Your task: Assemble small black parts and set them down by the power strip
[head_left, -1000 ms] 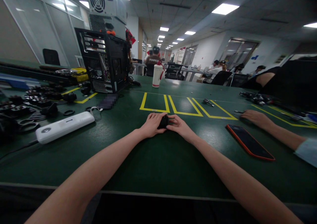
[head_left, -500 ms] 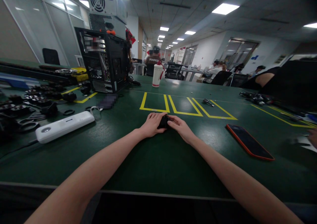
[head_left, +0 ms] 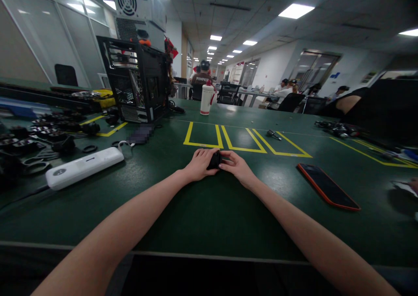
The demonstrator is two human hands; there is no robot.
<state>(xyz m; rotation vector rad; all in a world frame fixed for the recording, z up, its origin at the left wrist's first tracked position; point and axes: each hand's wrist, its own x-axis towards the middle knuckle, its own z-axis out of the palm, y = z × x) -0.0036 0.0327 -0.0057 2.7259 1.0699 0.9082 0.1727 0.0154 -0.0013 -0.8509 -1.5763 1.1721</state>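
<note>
A small black part (head_left: 214, 161), too dark to name more exactly, sits on the green table (head_left: 209, 217) between my hands. My left hand (head_left: 200, 163) is closed around its left side, fingers over the top and thumb along the near edge. At its right end, my right hand (head_left: 235, 167) grips with thumb and fingertips. Much of the part is hidden by my fingers. Just beyond it, yellow tape outlines (head_left: 243, 150) mark the tabletop. Inside the rightmost outline lies a small dark metal piece (head_left: 273, 134).
To the left are a white power strip (head_left: 85, 167) and a heap of black parts (head_left: 48, 128). An open computer case (head_left: 140, 82) stands behind them. A white cup (head_left: 205, 100) is at the back. An orange-edged phone (head_left: 328, 186) lies right; another person's hand (head_left: 414, 185) is at the right edge.
My right thumb and fingers have shifted slightly on the black part's right end. My left hand keeps its hold. At the right edge, the other person's hand has moved.
</note>
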